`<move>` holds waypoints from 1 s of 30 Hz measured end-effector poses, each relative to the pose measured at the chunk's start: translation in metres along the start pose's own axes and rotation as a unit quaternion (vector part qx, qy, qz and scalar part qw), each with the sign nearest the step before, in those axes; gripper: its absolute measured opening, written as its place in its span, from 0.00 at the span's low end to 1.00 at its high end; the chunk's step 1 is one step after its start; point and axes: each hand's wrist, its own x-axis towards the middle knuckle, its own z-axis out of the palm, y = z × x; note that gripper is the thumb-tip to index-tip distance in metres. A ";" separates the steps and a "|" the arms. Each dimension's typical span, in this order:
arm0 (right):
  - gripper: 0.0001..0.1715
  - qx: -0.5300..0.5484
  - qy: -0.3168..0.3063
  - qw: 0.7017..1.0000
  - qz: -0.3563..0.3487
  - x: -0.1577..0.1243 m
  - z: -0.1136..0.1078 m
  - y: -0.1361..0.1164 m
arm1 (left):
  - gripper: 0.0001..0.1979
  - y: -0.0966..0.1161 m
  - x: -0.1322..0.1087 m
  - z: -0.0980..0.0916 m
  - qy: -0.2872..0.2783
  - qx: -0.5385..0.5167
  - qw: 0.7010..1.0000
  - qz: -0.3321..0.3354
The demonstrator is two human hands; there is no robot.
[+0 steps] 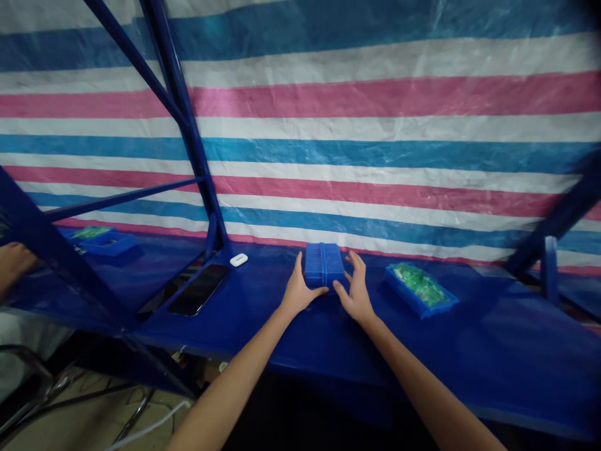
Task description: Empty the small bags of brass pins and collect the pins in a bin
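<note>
A small blue plastic box (313,263) rests on the blue table in front of me, with a raised band running over its middle. My left hand (299,291) lies along its left side, thumb across the front edge. On the right side my right hand (357,294) grips the box, its thumb at the front corner and some fingertips curled against the side, the upper fingers standing a little off. What the box contains is hidden. To the right of my right hand stands a blue tray (425,310) with green, partly clear small pieces (420,284) in it.
A black phone (200,290) and a white earbud case (239,260) lie on the table (263,319) to the left. Blue metal posts (190,125) rise beside them. At far left are another blue tray (110,244) and another person's hand (14,263). Striped sheeting (375,150) hangs behind.
</note>
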 end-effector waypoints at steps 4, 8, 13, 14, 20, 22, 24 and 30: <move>0.32 0.079 0.011 0.992 0.100 0.005 0.005 0.013 | 0.43 0.003 0.003 0.000 -0.052 -0.056 0.997 0.009; 0.34 0.107 -0.008 0.986 0.130 0.004 0.011 0.011 | 0.40 0.006 0.005 0.002 -0.036 -0.071 0.995 0.054; 0.38 0.160 -0.006 0.971 0.176 0.003 0.019 0.003 | 0.40 0.009 0.005 0.002 -0.041 -0.090 0.993 0.065; 0.37 0.169 -0.002 0.969 0.182 0.004 0.020 0.003 | 0.39 0.010 0.004 0.002 -0.042 -0.098 0.992 0.062; 0.37 0.205 0.039 0.958 0.194 0.001 0.024 -0.005 | 0.30 0.015 0.006 0.013 -0.016 -0.175 0.984 -0.036; 0.37 0.207 0.051 0.957 0.195 0.000 0.026 -0.009 | 0.27 0.015 0.006 0.016 -0.009 -0.210 0.975 -0.075; 0.38 0.208 0.062 0.956 0.195 -0.002 0.028 -0.013 | 0.24 0.015 0.005 0.018 0.006 -0.240 0.966 -0.097; 0.36 0.196 0.116 0.950 0.216 0.000 0.032 -0.017 | 0.22 0.013 0.006 0.021 0.025 -0.237 0.967 -0.084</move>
